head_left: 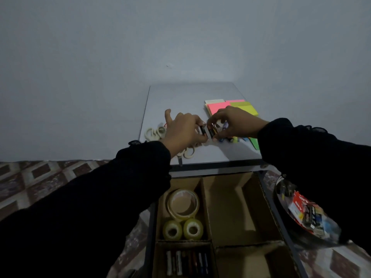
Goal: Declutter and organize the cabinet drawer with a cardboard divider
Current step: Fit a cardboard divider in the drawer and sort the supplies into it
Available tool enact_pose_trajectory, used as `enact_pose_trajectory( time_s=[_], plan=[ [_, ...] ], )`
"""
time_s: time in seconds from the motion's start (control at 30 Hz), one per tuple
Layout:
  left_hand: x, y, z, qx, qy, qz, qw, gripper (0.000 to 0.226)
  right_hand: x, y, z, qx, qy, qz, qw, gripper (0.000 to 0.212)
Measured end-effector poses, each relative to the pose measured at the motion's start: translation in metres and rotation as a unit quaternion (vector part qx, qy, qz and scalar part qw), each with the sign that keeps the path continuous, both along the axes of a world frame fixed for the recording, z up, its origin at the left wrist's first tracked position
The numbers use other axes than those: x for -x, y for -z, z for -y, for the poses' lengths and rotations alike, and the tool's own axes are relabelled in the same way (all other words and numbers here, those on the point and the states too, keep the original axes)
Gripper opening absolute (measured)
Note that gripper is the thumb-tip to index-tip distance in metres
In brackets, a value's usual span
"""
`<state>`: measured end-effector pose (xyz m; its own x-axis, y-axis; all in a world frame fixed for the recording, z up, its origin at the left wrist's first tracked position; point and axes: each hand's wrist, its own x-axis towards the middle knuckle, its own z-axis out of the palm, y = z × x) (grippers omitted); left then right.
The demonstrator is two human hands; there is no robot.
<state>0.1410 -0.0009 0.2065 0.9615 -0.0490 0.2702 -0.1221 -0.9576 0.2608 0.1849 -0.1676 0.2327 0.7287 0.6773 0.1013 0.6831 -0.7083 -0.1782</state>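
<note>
The open drawer (267, 189) below me holds a cardboard divider (206, 209). Its left compartment contains three clear tape rolls (183, 203); the near-left one holds several pens and markers (186, 262). On the cabinet top (180, 97), my left hand (182, 127) grips small dark objects (201, 129), its thumb sticking up. My right hand (234, 121) pinches another small dark object (212, 131) right beside it. The two hands nearly touch. What exactly the dark objects are is too blurred to tell.
Neon sticky-note pads (232, 106) lie at the back right of the cabinet top. White masking-tape rolls (155, 133) sit at the left edge. Small coloured items (234, 139) lie under my right wrist. A clear bag of packaged items (305, 215) sits right of the drawer on a patterned floor (30, 177).
</note>
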Motion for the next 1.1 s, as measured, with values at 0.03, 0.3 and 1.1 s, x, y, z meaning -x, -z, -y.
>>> enact_pose_trajectory(
  time_s=[0.03, 0.3, 1.1],
  plan=[
    [0.013, 0.0, -0.003, 0.0, 0.01, 0.006, 1.0, 0.042, 0.01, 0.0, 0.0, -0.005, -0.007, 0.002, 1.0, 0.047],
    [0.127, 0.03, -0.034, 0.021, 0.05, 0.002, 0.999, 0.047, 0.113, 0.031, -0.011, 0.013, -0.056, -0.052, 0.997, 0.05],
    [0.279, 0.144, -0.112, 0.073, -0.016, -0.051, 0.996, 0.074, 0.242, 0.192, -0.072, 0.096, -0.037, -0.119, 0.988, 0.052]
  ],
)
